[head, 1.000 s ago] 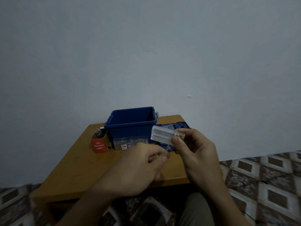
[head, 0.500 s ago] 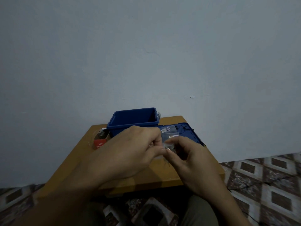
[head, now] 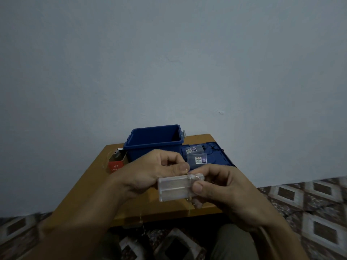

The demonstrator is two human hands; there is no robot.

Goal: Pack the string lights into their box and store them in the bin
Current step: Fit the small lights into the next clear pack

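Head view: half a second ago the string lights' battery case was hidden under the fingers; now it shows fully, nearer to the camera. The right hand grips its right end, with the thumb on the front face. The left hand, at 9 o'clock from the case, pinches the thin wire at the top edge. The case is a smooth, translucent plastic rectangle. At 12 o'clock, behind both hands, the open blue plastic bin stands on the wooden desk, with the red box at its 9 o'clock side.
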